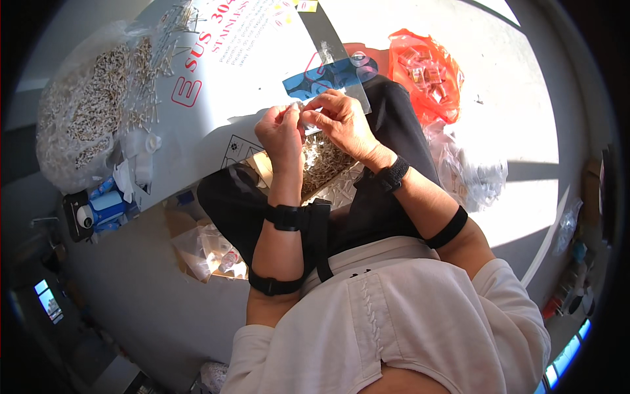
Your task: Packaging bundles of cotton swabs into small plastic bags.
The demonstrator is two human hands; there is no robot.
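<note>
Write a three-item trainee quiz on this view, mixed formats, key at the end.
1. True or false: the left hand and right hand are held close together, fingertips near each other.

2. Which colour is the plastic bag lying to the right of the person's right knee?
A) green
B) red-orange
C) black

3. Fill in: the big clear bag full of cotton swabs sits to the ____ of both hands.

Key: 1. True. 2. B. 3. left.
</note>
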